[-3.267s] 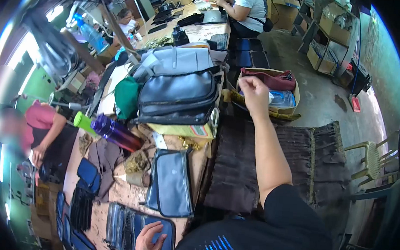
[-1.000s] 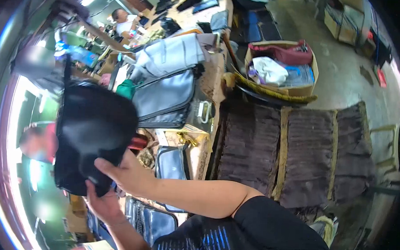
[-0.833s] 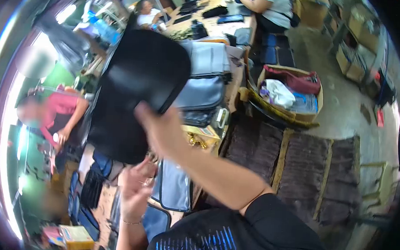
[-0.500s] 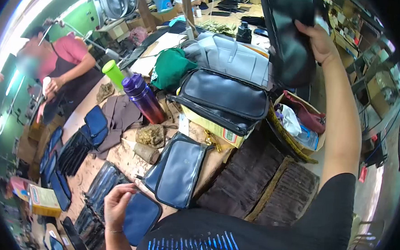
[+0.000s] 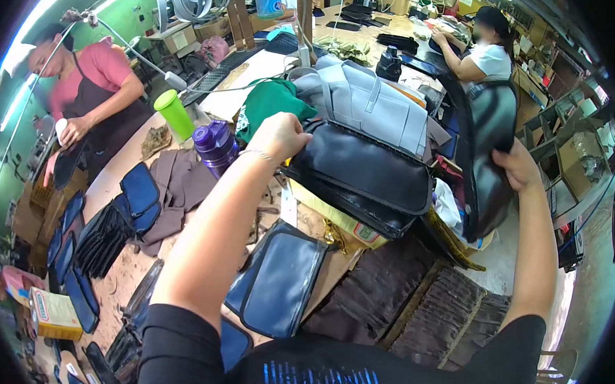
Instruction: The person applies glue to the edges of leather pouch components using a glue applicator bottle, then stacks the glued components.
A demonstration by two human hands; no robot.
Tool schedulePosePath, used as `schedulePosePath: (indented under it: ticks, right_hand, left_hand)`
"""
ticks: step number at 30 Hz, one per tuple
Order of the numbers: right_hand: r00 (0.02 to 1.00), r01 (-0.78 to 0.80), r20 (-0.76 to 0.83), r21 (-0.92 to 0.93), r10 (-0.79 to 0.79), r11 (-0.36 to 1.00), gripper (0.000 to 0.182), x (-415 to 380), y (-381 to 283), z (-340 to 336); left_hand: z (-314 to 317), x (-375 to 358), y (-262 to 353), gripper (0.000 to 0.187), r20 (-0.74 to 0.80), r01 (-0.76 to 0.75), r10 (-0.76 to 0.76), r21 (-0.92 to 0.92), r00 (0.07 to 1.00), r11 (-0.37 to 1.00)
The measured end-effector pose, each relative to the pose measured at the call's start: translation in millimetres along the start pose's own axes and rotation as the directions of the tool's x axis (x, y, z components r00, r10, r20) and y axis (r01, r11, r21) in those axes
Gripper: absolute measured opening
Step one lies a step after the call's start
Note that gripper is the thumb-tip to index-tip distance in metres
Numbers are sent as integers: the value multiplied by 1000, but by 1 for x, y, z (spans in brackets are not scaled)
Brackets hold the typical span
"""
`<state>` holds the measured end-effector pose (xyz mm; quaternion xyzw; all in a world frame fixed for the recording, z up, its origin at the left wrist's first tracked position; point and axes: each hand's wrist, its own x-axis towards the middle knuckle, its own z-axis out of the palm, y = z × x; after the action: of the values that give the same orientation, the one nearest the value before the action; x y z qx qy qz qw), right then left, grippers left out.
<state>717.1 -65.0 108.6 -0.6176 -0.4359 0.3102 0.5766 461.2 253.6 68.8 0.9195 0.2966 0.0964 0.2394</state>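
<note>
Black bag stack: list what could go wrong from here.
1. The left hand grips the corner of the top black bag; a pull could drag the stack off the yellow box.
2. The purple bottle and green cup stand close by; a sliding bag may topple them.
3. The right hand holds another black bag beyond the table edge; it could drop.

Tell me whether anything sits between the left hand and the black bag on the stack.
Nothing visible does. The left hand is already at the near corner of the black bag on the stack, fingers closed on its edge. The right hand holds a second black bag off to the side.
</note>
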Motion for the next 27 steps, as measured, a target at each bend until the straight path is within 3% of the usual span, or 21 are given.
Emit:
schedulePosePath:
  ticks: [2, 7, 12, 14, 16, 21, 25, 27]
  right_hand:
    - [993, -1, -115, -18, -1, 1000, 48, -21, 6, -5]
    - [989, -63, -135, 16, 64, 998, 51, -46, 21, -19]
    - [980, -32, -194, 36, 38, 999, 49, -51, 26, -10]
    - [986, -79, -139, 71, 88, 994, 49, -50, 28, -10]
    - [987, -92, -128, 71, 100, 993, 49, -49, 26, -9]
    - [990, -111, -83, 40, 114, 993, 50, -42, 15, -2]
    - [990, -139, -9, -58, 139, 989, 52, -21, 2, 15]
    - [987, -138, 73, -80, 144, 987, 54, 1, -9, 35]
  left_hand:
    - [8, 13, 0, 22, 9, 25, -25, 8, 1000, 1000]
    - [16, 21, -1, 13, -41, 35, -36, -37, 998, 999]
    - [19, 27, 2, 16, -61, 54, -57, -40, 997, 998]
    - [18, 35, 3, 16, -40, 87, -89, -60, 995, 994]
    - [18, 46, 2, 16, -203, -54, 41, -59, 978, 997]
    - [40, 82, -10, 18, -95, 141, -137, 35, 986, 989]
    - [13, 69, -16, 20, -63, -3, 0, -40, 998, 999]
    - [-17, 41, -17, 39, -274, -53, -14, -235, 962, 971]
